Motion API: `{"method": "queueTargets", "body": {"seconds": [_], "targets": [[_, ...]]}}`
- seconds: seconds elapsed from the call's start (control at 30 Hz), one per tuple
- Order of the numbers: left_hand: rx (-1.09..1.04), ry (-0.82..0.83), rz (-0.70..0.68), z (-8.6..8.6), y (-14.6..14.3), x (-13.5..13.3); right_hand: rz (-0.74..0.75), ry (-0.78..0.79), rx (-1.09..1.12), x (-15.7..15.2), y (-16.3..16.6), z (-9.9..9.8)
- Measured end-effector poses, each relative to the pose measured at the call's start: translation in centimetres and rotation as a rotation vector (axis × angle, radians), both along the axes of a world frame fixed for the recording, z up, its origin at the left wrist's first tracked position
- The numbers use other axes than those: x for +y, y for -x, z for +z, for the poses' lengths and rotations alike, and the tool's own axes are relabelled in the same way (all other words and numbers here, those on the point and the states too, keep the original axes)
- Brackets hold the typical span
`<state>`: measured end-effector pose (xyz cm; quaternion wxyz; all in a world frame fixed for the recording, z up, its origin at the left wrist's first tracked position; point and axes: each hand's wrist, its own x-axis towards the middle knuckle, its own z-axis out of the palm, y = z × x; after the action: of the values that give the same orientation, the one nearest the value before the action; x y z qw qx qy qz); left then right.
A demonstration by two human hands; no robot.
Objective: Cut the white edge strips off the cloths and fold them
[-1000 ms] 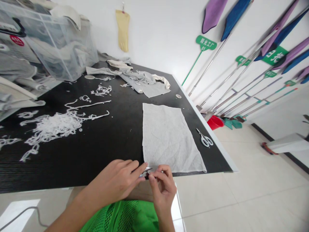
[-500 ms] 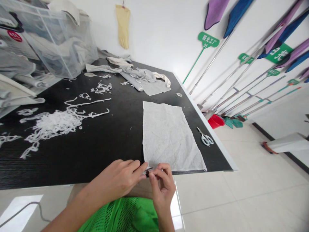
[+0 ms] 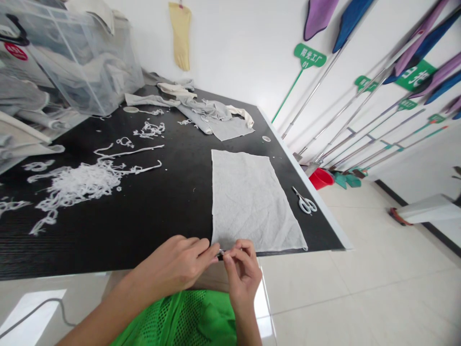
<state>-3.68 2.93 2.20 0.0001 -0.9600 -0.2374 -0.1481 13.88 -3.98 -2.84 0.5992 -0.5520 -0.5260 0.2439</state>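
A light grey cloth (image 3: 248, 202) lies spread on the black table, its near edge at the table's front. At its near left corner, my left hand (image 3: 185, 262) is closed, with thumb and index finger pinching the cloth. Fingertip to fingertip with it, my right hand (image 3: 244, 274) is curled in a pinch by the near edge. A small shiny metal thing (image 3: 221, 252) shows between the two hands; its kind is mostly hidden by the fingers. What the right fingers hold I cannot make out. Light-handled scissors (image 3: 306, 204) lie right of the cloth.
On the black table (image 3: 169, 206), a heap of white thread scraps (image 3: 84, 185) lies to the left. Crumpled grey and cream cloths (image 3: 212, 113) sit at the back. A clear plastic bin (image 3: 90, 62) full of cloth stands at back left. Mops, a red bucket (image 3: 321, 178) stand beyond.
Both hands stay at the cloth's near left corner, with only a slight shift of the fingers. The metal thing shows less between them. The whole view has shifted a little.
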Motion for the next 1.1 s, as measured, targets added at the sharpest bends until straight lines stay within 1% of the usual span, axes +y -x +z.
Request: {"method": "queueTargets", "body": {"seconds": [0.13,0.23,0.3,0.4,0.5,0.6,0.7,0.77,0.87,0.97,1.03,1.1], "targets": [[-0.021,0.076,0.071,-0.4,0.7,0.2,-0.016,-0.02,0.05,0.1,-0.2,-0.2],[-0.064,0.126,0.156,-1.1,2.2,-0.2,-0.032,-0.022,0.109,0.1,-0.3,-0.1],[-0.106,0.139,0.235,-1.7,3.6,-0.8,-0.027,-0.021,0.139,0.0,-0.3,0.4],[-0.173,0.123,0.347,-2.8,5.8,-1.9,-0.021,-0.036,0.153,-0.2,-0.2,1.5],[-0.235,0.11,0.418,-4.1,7.5,-3.0,-0.028,-0.059,0.154,0.2,-0.6,3.0],[-0.285,0.119,0.46,-5.3,8.6,-4.0,-0.05,-0.103,0.162,1.2,-1.1,4.7],[-0.308,0.114,0.483,-5.9,9.2,-4.6,-0.027,-0.15,0.135,2.6,-1.1,6.8],[-0.33,0.097,0.511,-5.8,9.6,-4.8,0.035,-0.159,0.069,3.6,-0.6,8.4],[-0.386,0.099,0.534,-5.6,10.4,-4.6,0.177,-0.162,-0.063,5.4,0.9,11.0],[-0.448,0.102,0.555,-5.4,11.4,-4.2,0.279,-0.193,-0.182,7.8,2.9,13.2],[-0.503,0.104,0.582,-5.3,11.9,-4.0,0.339,-0.203,-0.257,9.8,4.3,14.3],[-0.574,0.12,0.603,-5.2,12.3,-3.7,0.415,-0.202,-0.329,12.0,5.8,14.9]]}}
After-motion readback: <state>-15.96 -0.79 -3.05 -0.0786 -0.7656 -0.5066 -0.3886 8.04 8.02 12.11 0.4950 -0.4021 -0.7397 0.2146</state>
